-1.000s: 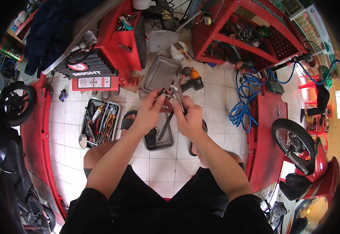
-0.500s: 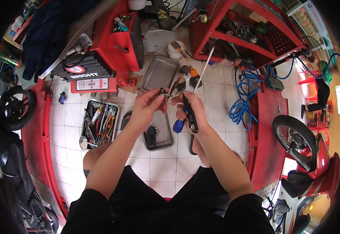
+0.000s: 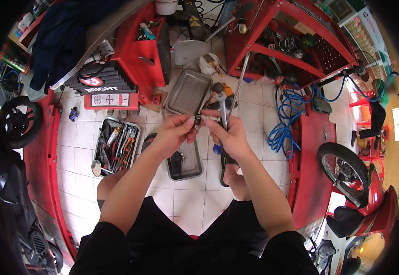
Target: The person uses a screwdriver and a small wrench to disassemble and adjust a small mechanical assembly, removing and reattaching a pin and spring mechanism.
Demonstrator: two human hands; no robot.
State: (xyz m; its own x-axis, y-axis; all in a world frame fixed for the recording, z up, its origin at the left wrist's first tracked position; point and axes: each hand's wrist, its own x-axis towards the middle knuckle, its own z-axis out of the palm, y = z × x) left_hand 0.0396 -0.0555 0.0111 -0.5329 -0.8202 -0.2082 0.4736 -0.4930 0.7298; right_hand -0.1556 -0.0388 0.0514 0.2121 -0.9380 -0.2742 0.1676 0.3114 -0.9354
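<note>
My left hand (image 3: 172, 136) pinches a small dark metal fitting (image 3: 197, 122) between thumb and fingers. Close on its right, my right hand (image 3: 230, 140) is closed on an open-ended wrench (image 3: 222, 106) and a long screwdriver (image 3: 241, 80), both angled upward; a blue handle (image 3: 216, 149) shows below the fingers. My right thumb and fingertips are close to the fitting; whether they touch it I cannot tell. Below my hands a metal tray (image 3: 190, 170) holds a black object (image 3: 177, 160). Another metal tray (image 3: 190, 84) lies just beyond, beside an orange and black tool (image 3: 228, 89).
A tool-filled tray (image 3: 116, 146) sits at left, red stands (image 3: 140, 68) behind it and a red tool cart (image 3: 273, 48) back right. A coiled blue hose (image 3: 284, 137) lies right. Motorcycle wheels (image 3: 341, 174) flank both sides. A white bucket (image 3: 208, 64) stands ahead.
The wrench and screwdriver swung upright in my right hand, the wrench now standing more clearly above the fingers. Both hands have moved closer together around the small fitting.
</note>
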